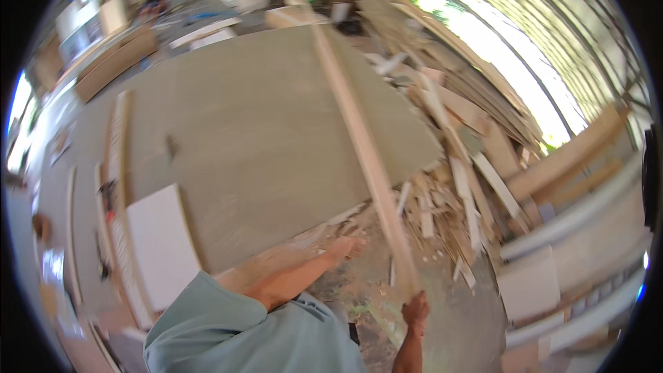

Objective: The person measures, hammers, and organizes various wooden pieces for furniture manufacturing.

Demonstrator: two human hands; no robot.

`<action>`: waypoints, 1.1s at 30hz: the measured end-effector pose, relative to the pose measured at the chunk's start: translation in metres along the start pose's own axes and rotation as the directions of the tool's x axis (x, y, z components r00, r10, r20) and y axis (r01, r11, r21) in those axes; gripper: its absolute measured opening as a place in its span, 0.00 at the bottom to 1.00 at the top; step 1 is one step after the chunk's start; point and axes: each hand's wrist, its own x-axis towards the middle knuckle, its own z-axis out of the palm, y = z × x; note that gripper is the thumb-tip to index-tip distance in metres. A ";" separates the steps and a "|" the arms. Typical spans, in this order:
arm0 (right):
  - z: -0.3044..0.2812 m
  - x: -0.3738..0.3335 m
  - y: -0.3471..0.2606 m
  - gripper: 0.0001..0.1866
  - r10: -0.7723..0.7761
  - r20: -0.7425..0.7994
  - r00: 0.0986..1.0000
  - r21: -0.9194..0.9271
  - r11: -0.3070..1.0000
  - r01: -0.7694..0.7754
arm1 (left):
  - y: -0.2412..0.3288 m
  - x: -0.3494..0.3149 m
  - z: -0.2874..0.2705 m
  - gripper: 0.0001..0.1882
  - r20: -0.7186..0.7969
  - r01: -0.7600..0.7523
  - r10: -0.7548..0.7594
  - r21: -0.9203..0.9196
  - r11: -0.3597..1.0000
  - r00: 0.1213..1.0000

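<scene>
A long, narrow wooden plank (362, 141) runs from near my right side away toward the far end of the room. My right hand (416, 309) is closed around its near end. To the left of the plank, my left hand (347, 247) reaches forward, apart from the wood, its fingers stretched out and somewhat blurred. It holds nothing that I can see. Beneath the plank's farther part is a broad, flat grey-brown surface (242, 131), whose near edge lies just beyond my left hand.
Splintered offcuts (425, 211) are heaped on the right, with stacked long boards (476, 97) behind them. A white panel (162, 245) lies at left beside long strips (119, 166). Another thick board (570, 152) leans at far right. A long brown box-like piece (117, 62) sits at far left.
</scene>
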 end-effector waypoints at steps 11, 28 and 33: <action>-0.034 0.177 -0.045 0.56 0.076 0.084 0.994 -0.148 0.987 -0.062 | -0.091 -0.250 -0.109 0.24 -0.546 -0.297 0.163 -0.166 0.940 0.822; 0.028 -0.108 -0.315 0.19 -0.987 0.074 0.139 0.757 0.147 0.637 | -0.156 -0.452 -0.090 0.08 -0.925 -0.657 -0.054 0.226 0.719 -0.376; 0.064 -0.165 -0.349 0.13 -0.992 0.082 0.099 0.813 0.124 0.569 | -0.110 -0.545 -0.240 0.11 -0.860 -0.363 0.166 0.369 0.856 -0.482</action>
